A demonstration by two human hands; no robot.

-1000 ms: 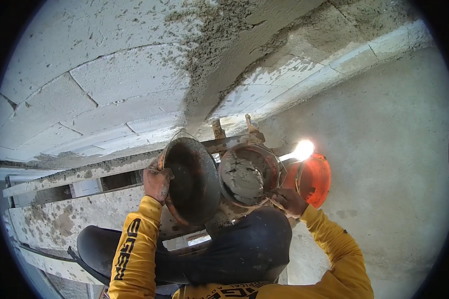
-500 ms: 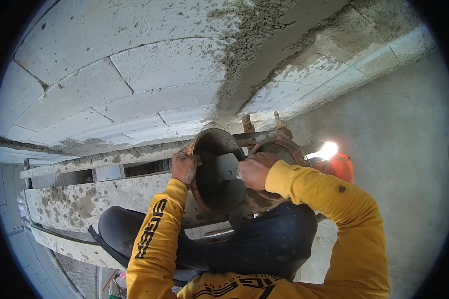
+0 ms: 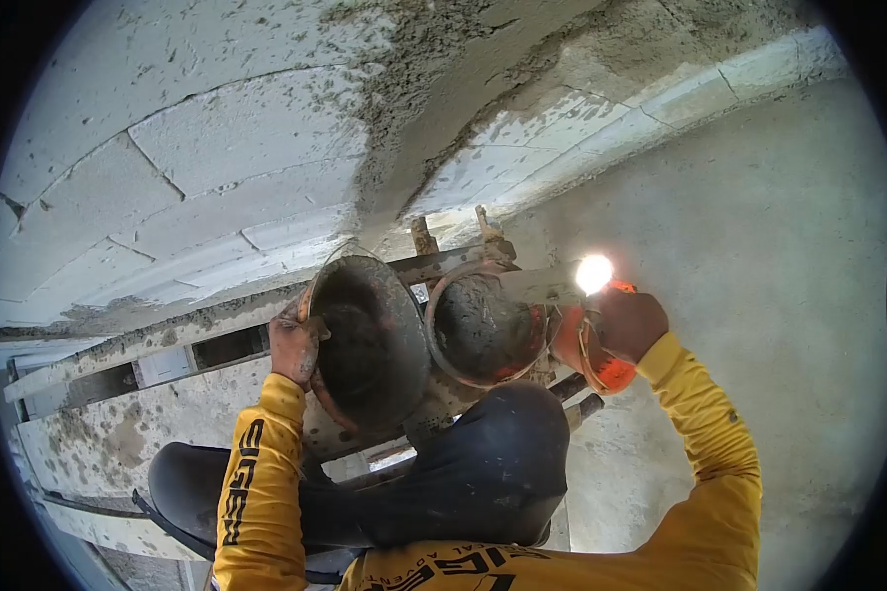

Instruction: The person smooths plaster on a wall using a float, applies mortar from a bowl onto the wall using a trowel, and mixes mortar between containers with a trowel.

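My left hand [image 3: 296, 345] is closed on the rim of a large dark bucket [image 3: 370, 345], tilted with its mouth toward me and grey residue inside. Beside it on the right stands a second bucket [image 3: 488, 330] holding grey mortar. My right hand [image 3: 629, 323] is over an orange bucket [image 3: 570, 338] at the far right, its fingers closed around something I cannot make out. A flat, greyish blade-like piece [image 3: 542, 286] reaches from near that hand across the mortar bucket's upper edge.
Mortar-spattered scaffold planks [image 3: 128, 433] run to the left under the buckets. Ahead rises a pale block wall [image 3: 237, 138] with a wet mortar band [image 3: 434, 118]. My bent knee [image 3: 512, 443] is close below the buckets. Grey floor [image 3: 739, 246] lies to the right.
My right hand went from the mortar bucket to the large dark bucket with a flat blade, then moved right to the orange bucket. My left hand stayed on the rim while the view shifted.
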